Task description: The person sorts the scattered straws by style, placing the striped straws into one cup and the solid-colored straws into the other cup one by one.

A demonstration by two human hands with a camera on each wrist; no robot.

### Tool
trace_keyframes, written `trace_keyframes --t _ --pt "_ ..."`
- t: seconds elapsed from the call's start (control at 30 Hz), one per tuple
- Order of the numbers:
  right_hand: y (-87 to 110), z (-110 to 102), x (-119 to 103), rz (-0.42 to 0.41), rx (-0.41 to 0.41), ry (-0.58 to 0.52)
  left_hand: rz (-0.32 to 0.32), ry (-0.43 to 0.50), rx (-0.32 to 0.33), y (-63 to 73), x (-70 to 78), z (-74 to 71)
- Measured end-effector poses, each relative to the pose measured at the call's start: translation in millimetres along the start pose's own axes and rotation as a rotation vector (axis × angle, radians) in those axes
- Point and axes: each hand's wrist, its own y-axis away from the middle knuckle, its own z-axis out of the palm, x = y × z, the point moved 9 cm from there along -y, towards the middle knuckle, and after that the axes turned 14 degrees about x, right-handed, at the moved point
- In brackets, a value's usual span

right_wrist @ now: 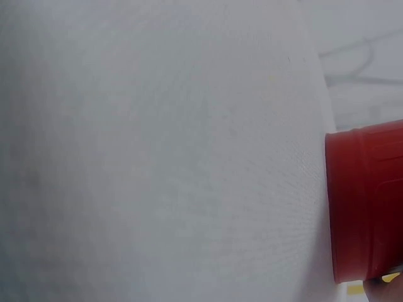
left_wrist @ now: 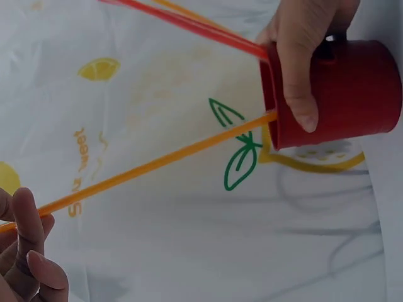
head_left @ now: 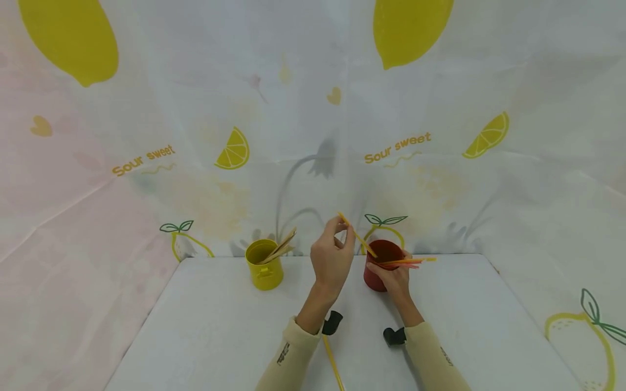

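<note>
My left hand (head_left: 332,260) pinches an orange straw (head_left: 359,237) near its upper end. The straw slants down to the right, and its lower tip is at the mouth of a red bucket-like cup (left_wrist: 352,88). Around the upper side of that cup my right hand (head_left: 398,282) is curled, with the thumb along the outer wall near the rim in the left wrist view. Several red and orange straws (head_left: 408,263) lean out of the cup to the right. The right wrist view shows the base of the cup (right_wrist: 359,207) close to the white tabletop.
Left of the hands stands a yellow bucket-like cup (head_left: 266,276) holding several pale, flat, paper-like strips (head_left: 283,247). A yellow-orange straw (head_left: 333,361) lies on the white table (head_left: 210,326) beside the left forearm. Behind the table hangs a lemon-print cloth (head_left: 303,108).
</note>
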Motion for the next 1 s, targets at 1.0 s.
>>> trace_keyframes --t 1.0 --pt "-15.1 -6 27 -0.521 0.016 0.000 0.396 -0.229 -0.472 95.5 8.9 71.7"
